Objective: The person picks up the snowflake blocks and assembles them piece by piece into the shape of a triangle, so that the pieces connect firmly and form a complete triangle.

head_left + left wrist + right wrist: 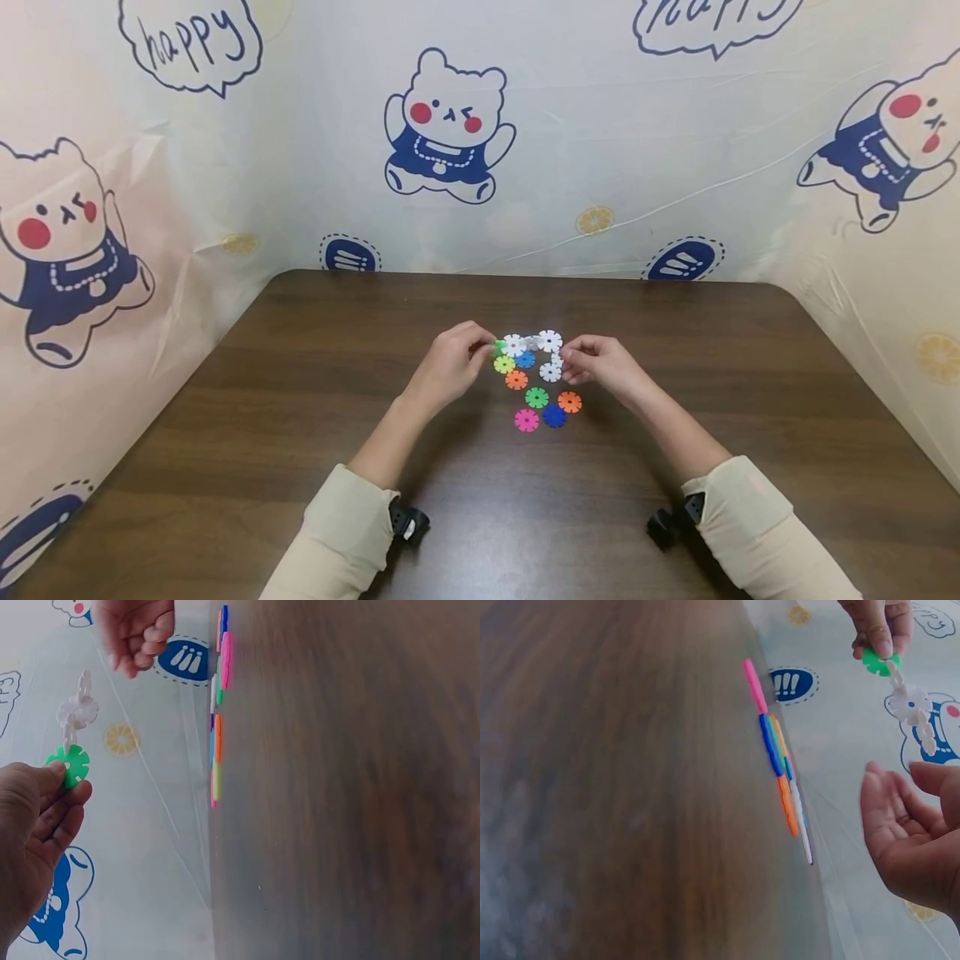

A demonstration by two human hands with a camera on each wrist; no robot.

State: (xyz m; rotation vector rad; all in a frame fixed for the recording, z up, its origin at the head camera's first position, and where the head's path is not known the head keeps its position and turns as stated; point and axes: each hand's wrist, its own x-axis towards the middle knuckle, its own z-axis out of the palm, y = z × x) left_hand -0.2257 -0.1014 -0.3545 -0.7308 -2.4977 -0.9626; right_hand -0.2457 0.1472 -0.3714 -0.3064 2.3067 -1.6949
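My left hand [450, 362] pinches a green slotted plastic disc [73, 766] between thumb and fingertips. Joined to that disc is a short chain of white snowflake discs [911, 705], raised above the table and reaching toward the right. At the chain's far end is my right hand [919, 844], thumb and fingers apart and loosely bent, with nothing between them in the right wrist view. Below the chain lie loose discs: yellow [504, 364], light blue [525, 359], orange [516, 380], green [537, 397], pink [527, 420], dark blue [555, 416] and white [551, 372].
A second orange disc [570, 402] lies at the right of the group. The brown wooden table [247, 433] extends around the discs. Behind it hangs a pale printed curtain [300, 167] with cartoon bears. Dark cameras [410, 524] sit at both wrists.
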